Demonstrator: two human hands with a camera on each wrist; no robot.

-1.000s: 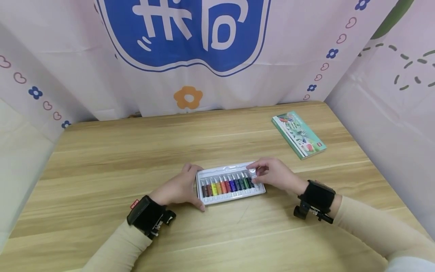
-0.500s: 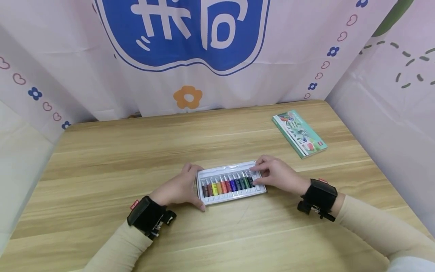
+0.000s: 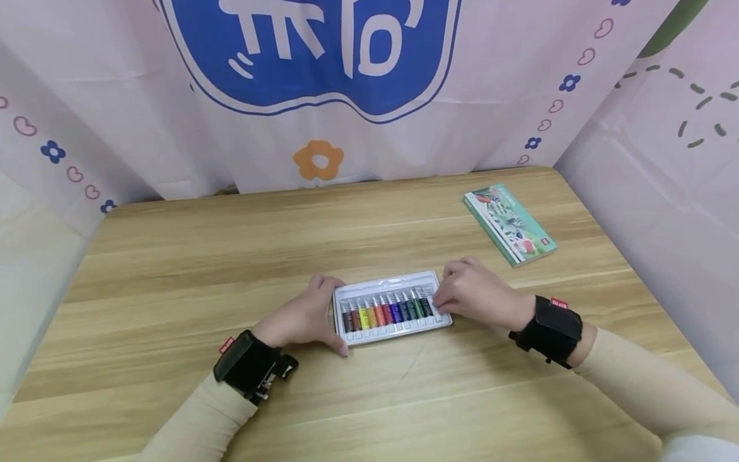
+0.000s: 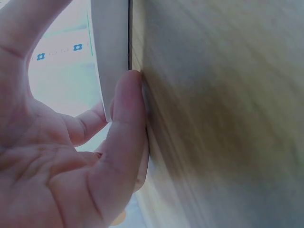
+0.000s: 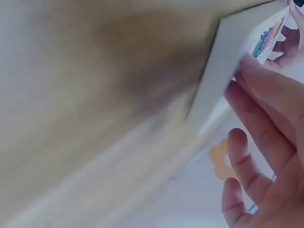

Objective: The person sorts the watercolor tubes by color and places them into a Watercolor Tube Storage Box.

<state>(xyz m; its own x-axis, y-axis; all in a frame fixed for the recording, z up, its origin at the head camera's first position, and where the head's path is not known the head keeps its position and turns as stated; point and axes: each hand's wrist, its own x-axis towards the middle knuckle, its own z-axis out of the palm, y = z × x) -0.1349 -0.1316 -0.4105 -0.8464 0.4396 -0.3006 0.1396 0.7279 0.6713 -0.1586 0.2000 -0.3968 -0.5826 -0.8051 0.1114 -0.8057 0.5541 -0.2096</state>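
A shallow white tray (image 3: 398,280) lies flat on the table, holding a row of small paint tubes (image 3: 387,312) from brown through yellow, red and blue to dark green. My left hand (image 3: 306,317) grips its left end, thumb at the front corner and fingers at the back. In the left wrist view, fingertips (image 4: 128,97) press the tray's side wall (image 4: 111,52). My right hand (image 3: 476,292) is at the tray's right end, thumb and forefinger close together over the last slot. The right wrist view shows those fingertips (image 5: 249,64) by the rim; anything between them is hidden.
A green box with a plant-patterned cover (image 3: 510,224) lies at the back right of the wooden table (image 3: 260,237). A printed cloth (image 3: 392,147) hangs behind the table's far edge. Both wrists wear black camera straps (image 3: 245,366).
My right hand has drawn slightly right from over the tubes to the tray's right end, and a pale, shiny thing earlier seen at its fingertips is now hidden. My left hand keeps its place.
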